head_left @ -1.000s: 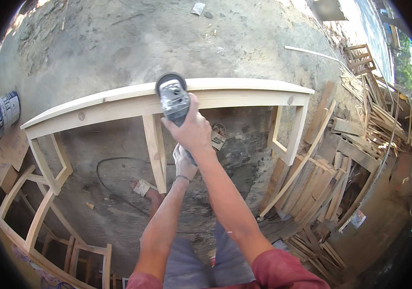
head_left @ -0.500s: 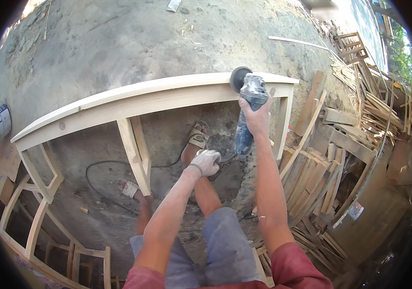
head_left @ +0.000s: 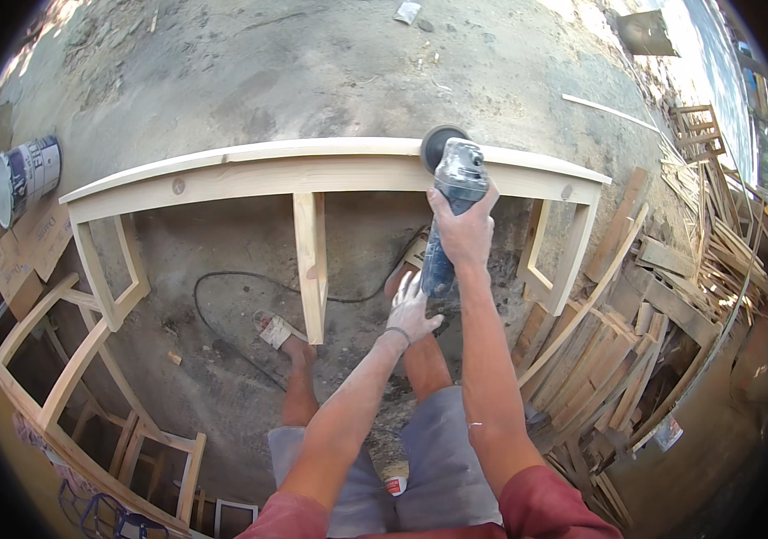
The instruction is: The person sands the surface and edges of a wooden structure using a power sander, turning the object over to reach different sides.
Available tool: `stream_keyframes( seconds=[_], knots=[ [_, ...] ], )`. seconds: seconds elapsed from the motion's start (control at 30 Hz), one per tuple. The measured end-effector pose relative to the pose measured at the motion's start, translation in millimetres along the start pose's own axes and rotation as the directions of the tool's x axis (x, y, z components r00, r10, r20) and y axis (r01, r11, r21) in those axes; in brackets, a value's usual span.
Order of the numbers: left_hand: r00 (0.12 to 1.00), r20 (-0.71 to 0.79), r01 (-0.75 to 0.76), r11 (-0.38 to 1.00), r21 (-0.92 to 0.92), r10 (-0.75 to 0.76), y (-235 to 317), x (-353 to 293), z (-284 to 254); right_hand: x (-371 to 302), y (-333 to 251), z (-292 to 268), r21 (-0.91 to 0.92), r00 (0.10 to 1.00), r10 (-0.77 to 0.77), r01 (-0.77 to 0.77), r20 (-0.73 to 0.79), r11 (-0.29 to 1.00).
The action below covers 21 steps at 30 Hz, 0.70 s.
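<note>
My right hand (head_left: 466, 230) is wrapped round the body of a dusty blue-grey angle grinder (head_left: 462, 172). Its dark round disc (head_left: 435, 149) lies against the top board of a pale wooden bench frame (head_left: 249, 153), right of the middle leg. Close beside the grinder's rear end is my left hand (head_left: 412, 311), whitened with dust, its fingers spread and holding nothing. Whether its fingertips touch the tool I cannot tell. The bench stands across in front of me, its legs toward me.
A black cable (head_left: 222, 273) loops over the ground near my sandalled feet. Scrap wood (head_left: 595, 364) is heaped at the right. Left of the bench are a paint bucket (head_left: 35, 175), cardboard (head_left: 38, 242) and a curved wooden frame (head_left: 74, 373).
My left hand has gone from closed to spread and come nearer the grinder's rear end. The grinder has shifted left along the bench board. My view has turned slightly.
</note>
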<state>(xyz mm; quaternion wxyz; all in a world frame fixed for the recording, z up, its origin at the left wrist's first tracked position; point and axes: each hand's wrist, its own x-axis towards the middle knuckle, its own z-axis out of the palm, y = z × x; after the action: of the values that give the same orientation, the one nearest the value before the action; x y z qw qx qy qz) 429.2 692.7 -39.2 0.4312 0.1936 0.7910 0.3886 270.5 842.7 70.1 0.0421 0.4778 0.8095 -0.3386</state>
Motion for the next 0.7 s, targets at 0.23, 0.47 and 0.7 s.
stream_keyframes(
  seconds=[0.23,0.47,0.7],
  knots=[
    [0.992,-0.079,0.041,0.836,-0.547,-0.100,-85.1,-52.5,52.6,-85.2,-80.8,111.5,-0.066,0.864,-0.362,0.408,0.349,0.911],
    [0.929,0.234,0.367,0.809,-0.459,-0.288,-95.3,-244.3,-15.9,-118.4,-166.7,187.5,-0.052,0.853,-0.331,0.382,0.403,0.923],
    [0.831,-0.173,0.466,0.830,-0.306,-0.529,-184.1,-381.7,-145.9,-158.4,-219.7,238.5,-0.083,0.858,-0.352,0.409,0.374,0.909]
  ],
)
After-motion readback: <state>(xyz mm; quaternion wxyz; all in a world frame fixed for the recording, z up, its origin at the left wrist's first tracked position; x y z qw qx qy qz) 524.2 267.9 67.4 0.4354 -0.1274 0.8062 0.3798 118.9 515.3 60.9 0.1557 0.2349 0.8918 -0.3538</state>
